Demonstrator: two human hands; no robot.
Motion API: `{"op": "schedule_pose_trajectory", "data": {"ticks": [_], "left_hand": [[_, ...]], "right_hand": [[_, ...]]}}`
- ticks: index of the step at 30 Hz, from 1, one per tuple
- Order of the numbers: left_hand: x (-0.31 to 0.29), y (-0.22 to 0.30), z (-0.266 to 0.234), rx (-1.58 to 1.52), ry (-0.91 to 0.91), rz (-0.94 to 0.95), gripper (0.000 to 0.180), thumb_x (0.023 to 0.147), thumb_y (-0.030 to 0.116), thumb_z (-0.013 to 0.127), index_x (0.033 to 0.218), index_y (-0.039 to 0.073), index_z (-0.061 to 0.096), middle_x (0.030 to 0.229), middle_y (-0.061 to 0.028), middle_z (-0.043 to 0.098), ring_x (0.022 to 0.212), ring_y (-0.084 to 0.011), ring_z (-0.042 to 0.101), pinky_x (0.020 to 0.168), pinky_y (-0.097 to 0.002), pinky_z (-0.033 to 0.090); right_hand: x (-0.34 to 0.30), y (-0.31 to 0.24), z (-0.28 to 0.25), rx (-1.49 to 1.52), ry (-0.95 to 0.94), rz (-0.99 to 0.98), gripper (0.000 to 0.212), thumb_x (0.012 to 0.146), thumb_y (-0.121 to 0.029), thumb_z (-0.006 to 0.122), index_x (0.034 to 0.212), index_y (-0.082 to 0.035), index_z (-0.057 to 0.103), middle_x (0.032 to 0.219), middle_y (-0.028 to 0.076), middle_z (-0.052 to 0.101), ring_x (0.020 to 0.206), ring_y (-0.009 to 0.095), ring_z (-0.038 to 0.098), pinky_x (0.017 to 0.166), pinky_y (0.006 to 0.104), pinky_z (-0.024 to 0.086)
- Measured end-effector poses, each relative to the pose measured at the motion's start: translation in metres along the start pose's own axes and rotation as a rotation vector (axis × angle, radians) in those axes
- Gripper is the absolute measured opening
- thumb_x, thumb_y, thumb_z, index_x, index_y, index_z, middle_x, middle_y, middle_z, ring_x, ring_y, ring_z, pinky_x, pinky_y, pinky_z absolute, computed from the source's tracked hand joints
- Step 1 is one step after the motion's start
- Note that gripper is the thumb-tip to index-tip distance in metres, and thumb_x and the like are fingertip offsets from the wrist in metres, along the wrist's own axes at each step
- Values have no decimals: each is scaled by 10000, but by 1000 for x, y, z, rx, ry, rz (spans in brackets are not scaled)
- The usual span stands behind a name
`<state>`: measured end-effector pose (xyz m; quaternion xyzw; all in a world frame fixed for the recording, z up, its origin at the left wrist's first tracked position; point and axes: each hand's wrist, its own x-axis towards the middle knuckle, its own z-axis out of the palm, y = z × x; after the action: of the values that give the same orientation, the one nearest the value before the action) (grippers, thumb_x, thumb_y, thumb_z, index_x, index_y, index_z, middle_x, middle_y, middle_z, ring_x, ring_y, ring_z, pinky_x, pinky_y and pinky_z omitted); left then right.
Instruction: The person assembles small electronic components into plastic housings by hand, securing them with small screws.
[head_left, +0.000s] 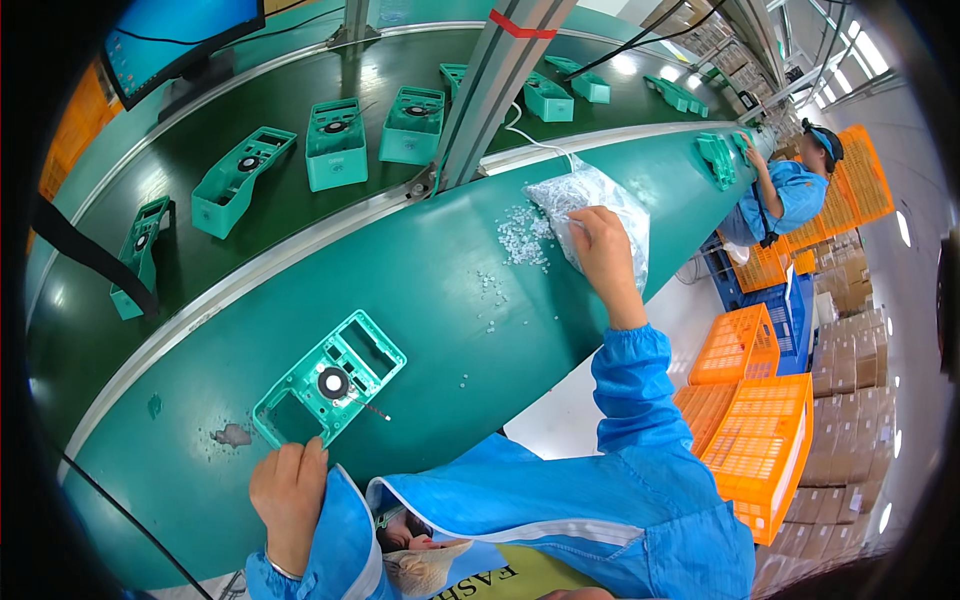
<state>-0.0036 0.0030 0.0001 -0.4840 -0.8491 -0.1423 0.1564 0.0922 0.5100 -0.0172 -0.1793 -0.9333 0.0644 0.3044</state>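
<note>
On the green work surface lies a turquoise plastic housing (375,328), its inside facing up, with a round black-centred part (333,382) in its middle and a short cable sticking out. My left hand (288,492) is closed at the housing's near edge, fingertips against the rim. My right hand (604,250) reaches out to a clear plastic bag (622,195), its fingers pinched together above it. Whatever sits between those fingertips is too small to make out. Small clear pieces (524,236) spill from the bag's mouth, and a few lie scattered nearer the housing.
Beyond a metal rail, a dark green belt carries several similar housings (336,150). An upright metal post (490,95) stands at the rail, and a monitor (180,45) is at far left. Another person (790,190) works at far right. Orange crates (760,440) stand right of my arm.
</note>
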Motion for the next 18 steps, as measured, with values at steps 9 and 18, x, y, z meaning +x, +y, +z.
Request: {"op": "schedule_pose_trajectory", "data": {"ticks": [9,18], "left_hand": [[0,1,-1,-7,-31,-2,179,873,166,747,1035,101,706,852,-38,566,660,-213,582,545,-370,453],[-3,0,3,18,-11,-8,157,884,183,749,1018,116,703,843,-34,548,656,-205,574,537,-362,450]], "right_hand": [[31,-7,4,-367,-359,30,162,848,-80,752,960,12,681,1038,211,716,959,408,676,859,501,545],[23,-8,27,-378,-203,71,307,853,-238,803,958,-32,601,923,192,680,858,390,686,744,465,573]]}}
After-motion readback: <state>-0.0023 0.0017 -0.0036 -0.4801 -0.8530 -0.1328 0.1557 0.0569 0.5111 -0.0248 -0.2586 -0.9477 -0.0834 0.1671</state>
